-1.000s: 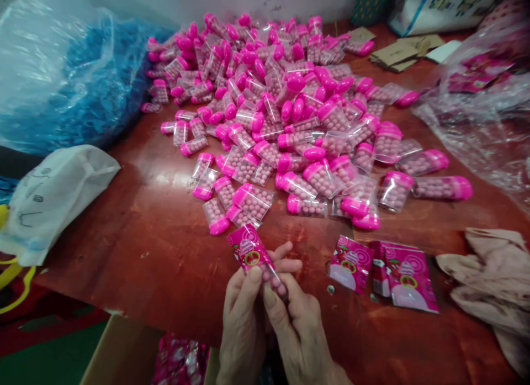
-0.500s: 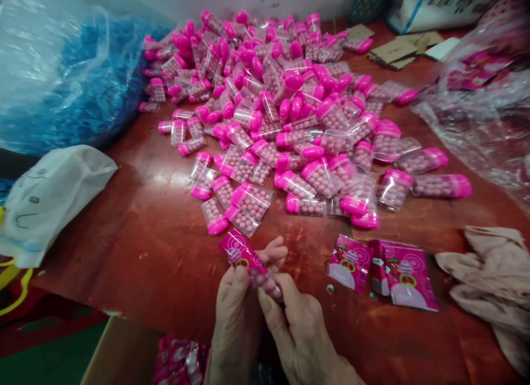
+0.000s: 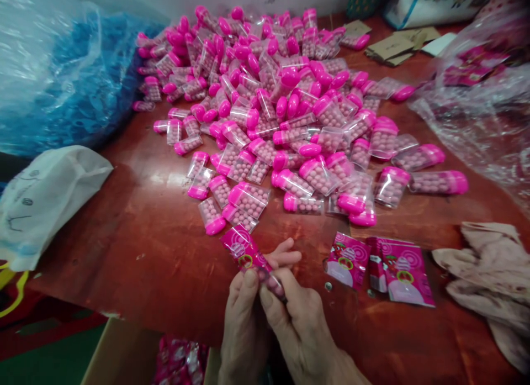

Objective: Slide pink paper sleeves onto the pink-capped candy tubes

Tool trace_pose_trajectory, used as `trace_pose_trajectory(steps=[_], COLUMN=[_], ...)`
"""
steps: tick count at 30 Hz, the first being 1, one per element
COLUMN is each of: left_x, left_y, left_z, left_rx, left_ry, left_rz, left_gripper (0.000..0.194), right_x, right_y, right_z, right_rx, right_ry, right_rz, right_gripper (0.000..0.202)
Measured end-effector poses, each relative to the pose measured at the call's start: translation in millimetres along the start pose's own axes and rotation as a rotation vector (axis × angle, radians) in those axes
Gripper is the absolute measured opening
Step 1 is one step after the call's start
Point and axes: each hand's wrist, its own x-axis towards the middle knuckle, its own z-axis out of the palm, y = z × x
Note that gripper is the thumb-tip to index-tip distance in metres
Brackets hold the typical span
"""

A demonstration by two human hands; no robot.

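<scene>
At the table's near edge, my left hand (image 3: 244,318) pinches a pink printed sleeve (image 3: 243,251) with its thumb, two fingers stretched out behind it. The sleeve sits around the far part of a clear candy container (image 3: 271,283). My right hand (image 3: 304,318) grips the near end of that container between thumb and forefinger, where round pink candies show. Ahead lies a big heap of similar candy containers (image 3: 248,200) with bright pink lids. Right of my hands are a single flat printed sleeve (image 3: 348,259) and a small stack of flat sleeves (image 3: 408,272).
A clear bag of blue pieces (image 3: 83,81) stands back left, above a white cloth bag (image 3: 53,197). A beige cloth (image 3: 488,274) lies at right, below a plastic bag (image 3: 476,109). Cardboard pieces (image 3: 391,47) lie at the back. Below the edge is an open carton (image 3: 120,352) with pink packs.
Both hands and the held container have shifted slightly right in view, while the background has slid slightly left. The grip looks much the same, and the left fingers reach farther out behind the sleeve.
</scene>
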Motion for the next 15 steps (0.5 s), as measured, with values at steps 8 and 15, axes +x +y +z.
trace_pose_trajectory(steps=[8, 15], left_x=[5, 8], left_y=[6, 3], left_z=[6.6, 29.3], left_rx=[-0.124, -0.086], left_ry=[0.003, -0.181], left_rz=[-0.012, -0.183], left_gripper=[0.020, 0.017], right_x=[-35, -47], right_y=[3, 54], right_z=[-64, -145], right_rx=[-0.492, -1.341], right_ry=[0.424, 0.819], right_rz=[-0.149, 0.065], right_gripper=[0.027, 0.047])
